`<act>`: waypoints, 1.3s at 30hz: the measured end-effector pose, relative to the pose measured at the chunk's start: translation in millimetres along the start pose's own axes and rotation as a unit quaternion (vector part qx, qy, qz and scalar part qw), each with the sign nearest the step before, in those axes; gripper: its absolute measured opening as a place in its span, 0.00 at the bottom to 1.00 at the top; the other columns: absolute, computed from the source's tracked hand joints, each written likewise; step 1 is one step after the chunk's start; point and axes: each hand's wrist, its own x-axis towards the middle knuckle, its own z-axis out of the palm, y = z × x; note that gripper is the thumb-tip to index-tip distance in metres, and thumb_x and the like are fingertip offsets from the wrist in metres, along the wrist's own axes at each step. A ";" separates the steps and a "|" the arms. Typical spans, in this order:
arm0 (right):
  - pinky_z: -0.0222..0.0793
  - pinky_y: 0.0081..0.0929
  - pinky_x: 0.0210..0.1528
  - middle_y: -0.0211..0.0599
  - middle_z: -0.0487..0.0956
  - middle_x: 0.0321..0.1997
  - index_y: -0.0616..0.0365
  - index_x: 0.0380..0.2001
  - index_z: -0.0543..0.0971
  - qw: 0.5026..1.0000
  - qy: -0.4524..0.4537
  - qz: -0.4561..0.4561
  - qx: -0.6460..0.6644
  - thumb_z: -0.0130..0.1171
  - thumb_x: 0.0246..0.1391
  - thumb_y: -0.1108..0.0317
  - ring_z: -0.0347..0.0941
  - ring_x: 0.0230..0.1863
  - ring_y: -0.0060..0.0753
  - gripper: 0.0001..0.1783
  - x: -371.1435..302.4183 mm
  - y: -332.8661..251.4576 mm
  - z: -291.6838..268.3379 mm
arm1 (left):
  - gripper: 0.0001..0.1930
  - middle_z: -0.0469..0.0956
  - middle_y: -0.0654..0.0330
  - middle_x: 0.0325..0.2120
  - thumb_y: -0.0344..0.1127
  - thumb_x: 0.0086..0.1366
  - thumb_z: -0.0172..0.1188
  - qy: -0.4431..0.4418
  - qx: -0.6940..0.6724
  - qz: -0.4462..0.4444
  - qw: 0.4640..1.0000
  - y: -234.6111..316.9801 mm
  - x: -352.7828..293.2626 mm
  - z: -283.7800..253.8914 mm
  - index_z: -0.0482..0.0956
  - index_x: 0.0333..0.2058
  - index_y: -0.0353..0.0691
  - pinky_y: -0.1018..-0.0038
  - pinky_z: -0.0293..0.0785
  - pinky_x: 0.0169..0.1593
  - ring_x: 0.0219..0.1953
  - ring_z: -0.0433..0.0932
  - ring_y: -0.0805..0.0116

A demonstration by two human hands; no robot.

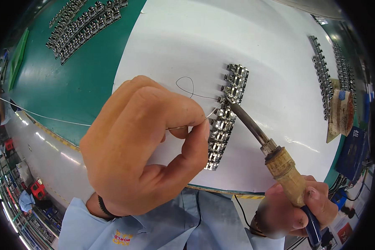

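My left hand (141,137) pinches a thin solder wire (213,111) between thumb and forefinger. The wire's free end reaches the strip of small metal parts (221,133) lying on the white sheet. In my right hand (308,204) is a soldering iron (285,173), gripped by its handle. The iron's tip touches or almost touches one part in the upper half of the strip, close to the wire's end. From that same spot a fine dark wire (191,85) runs left and curls into a loop. My left fingers hide some of the strip's lower left edge.
The white sheet (171,37) covers much of the green table (91,79). More metal strips (87,29) lie at the far left, and others (321,75) at the right. Beside those stand a worn block (341,110) and a dark blue box (353,152). Solder wire trails off left.
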 end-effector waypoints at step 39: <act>0.58 0.25 0.28 0.38 0.65 0.35 0.66 0.42 0.68 0.991 0.043 0.119 0.043 0.40 0.73 0.60 0.58 0.29 0.26 0.17 19.6 -0.2 -0.8 | 0.14 0.79 0.58 0.26 0.12 0.48 0.66 -0.009 0.022 0.015 1.000 0.4 1.8 4.5 0.78 0.33 0.34 0.80 0.64 0.28 0.24 0.69 0.74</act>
